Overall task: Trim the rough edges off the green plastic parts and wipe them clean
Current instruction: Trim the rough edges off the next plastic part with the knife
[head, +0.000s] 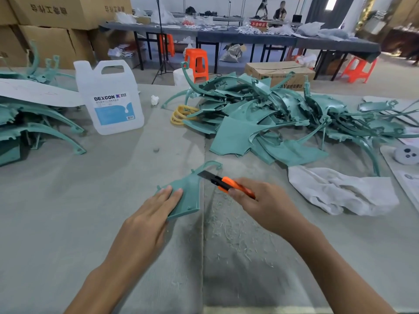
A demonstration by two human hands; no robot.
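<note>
At frame centre the left hand [147, 214] presses flat on one green part [190, 193]. The right hand [267, 205] grips one orange knife [235, 185], blade at the part's upper right edge. Bare table [68, 223] spreads lower left; two green heaps [260, 116] sit upper right and far left.

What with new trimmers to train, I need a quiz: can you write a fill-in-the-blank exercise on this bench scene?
1. The right hand grips a utility knife whose handle is ____.
2. The left hand presses flat on a ____ plastic part.
3. The white jug standing on the table bears the brand name ____.
4. The crumpled cloth to the right of the knife is ____ in colour.

Missing words: orange; green; DEXCON; white.
</note>
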